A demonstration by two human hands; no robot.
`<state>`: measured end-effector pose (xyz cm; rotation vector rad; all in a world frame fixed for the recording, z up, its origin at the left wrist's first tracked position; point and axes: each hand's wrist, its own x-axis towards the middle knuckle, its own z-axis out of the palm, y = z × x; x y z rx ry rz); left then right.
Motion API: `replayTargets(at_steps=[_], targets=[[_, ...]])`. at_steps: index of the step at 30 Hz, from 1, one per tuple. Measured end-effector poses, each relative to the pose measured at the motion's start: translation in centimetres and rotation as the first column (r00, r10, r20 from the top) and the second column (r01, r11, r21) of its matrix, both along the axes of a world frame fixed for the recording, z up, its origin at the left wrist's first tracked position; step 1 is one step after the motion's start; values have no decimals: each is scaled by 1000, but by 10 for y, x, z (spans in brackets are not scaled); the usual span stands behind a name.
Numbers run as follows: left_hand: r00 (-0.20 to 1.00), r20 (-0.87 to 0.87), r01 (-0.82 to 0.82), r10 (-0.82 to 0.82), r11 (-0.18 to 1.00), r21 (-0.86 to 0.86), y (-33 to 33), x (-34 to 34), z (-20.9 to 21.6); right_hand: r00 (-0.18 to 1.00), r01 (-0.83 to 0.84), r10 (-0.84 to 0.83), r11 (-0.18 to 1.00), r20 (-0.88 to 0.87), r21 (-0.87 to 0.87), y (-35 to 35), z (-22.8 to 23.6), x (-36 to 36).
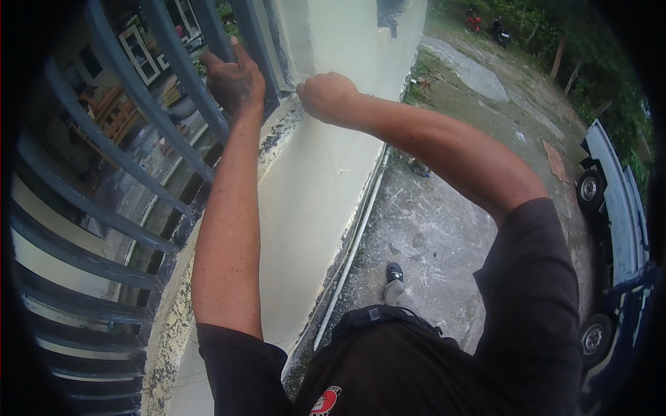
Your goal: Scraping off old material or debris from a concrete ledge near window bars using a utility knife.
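Observation:
My left hand (pixel 238 84) is closed round a dark grey metal bar (pixel 211 28) of the railing, its fingers partly hidden behind the bar. To its right, my right hand (pixel 327 98) makes a closed fist against the corner where the end post (pixel 254 41) meets the cream wall (pixel 305 163). Whatever the right fingers hold, if anything, is hidden. Flaking paint and dark stains mark the wall's ledge (pixel 277 128) just below both hands.
Behind the bars are a wooden bench (pixel 104 114) and a glazed door (pixel 139 54). A white pipe (pixel 354 243) runs along the wall's foot beside rough concrete ground (pixel 444 243). A truck (pixel 628 229) stands at the right; a motorbike (pixel 499 33) is far off.

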<state>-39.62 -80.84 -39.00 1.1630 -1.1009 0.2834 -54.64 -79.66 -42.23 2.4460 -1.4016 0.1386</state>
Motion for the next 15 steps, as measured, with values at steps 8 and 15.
replayTargets(at_steps=[8,15], targets=[[998,-20,57,-57,998,23,12,-14,6,997,39,-37,999,71,-18,-8,0,-8],[1000,0,-11,11,998,69,11,-1,3,997,-11,9,1000,75,27,13,-4,-1]])
